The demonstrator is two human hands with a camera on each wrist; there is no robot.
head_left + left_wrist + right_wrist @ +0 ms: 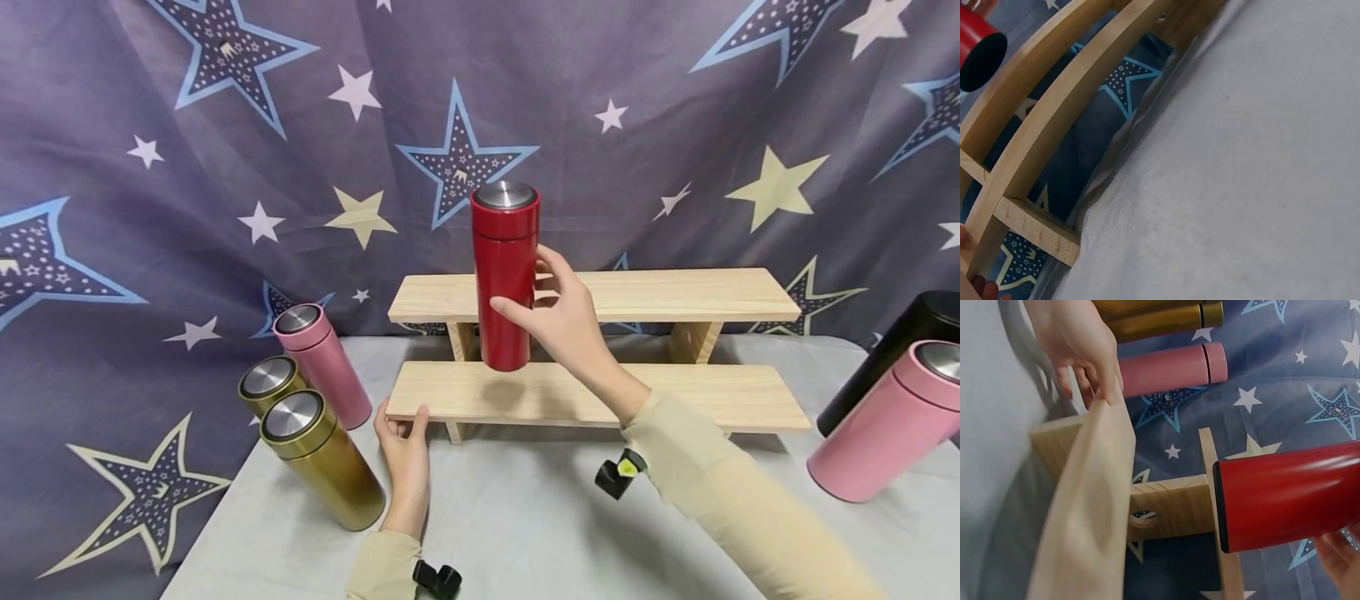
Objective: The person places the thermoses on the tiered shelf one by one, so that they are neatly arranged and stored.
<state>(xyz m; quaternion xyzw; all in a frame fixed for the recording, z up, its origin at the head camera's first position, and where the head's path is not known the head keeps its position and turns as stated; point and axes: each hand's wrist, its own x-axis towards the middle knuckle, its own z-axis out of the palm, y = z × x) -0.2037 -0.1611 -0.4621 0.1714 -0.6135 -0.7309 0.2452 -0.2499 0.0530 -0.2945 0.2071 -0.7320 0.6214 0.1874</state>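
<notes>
A red thermos (505, 283) with a steel-topped lid is held upright by my right hand (558, 312), thumb in front and fingers around its right side. Its dark base shows in the right wrist view, where the thermos (1291, 497) is clear of the wood. Behind and below it stands a two-tier wooden shelf (675, 392). My left hand (406, 458) pinches the lower board's front left corner, thumb on top and fingers beneath. In the right wrist view that left hand (1082, 344) grips the board's end.
Left of the shelf stand two gold thermoses (330, 467) and a pink thermos (330, 371). At the right edge are another pink thermos (885, 433) and a black thermos (885, 358). A star-patterned cloth (600, 192) hangs behind the grey-white table (517, 533).
</notes>
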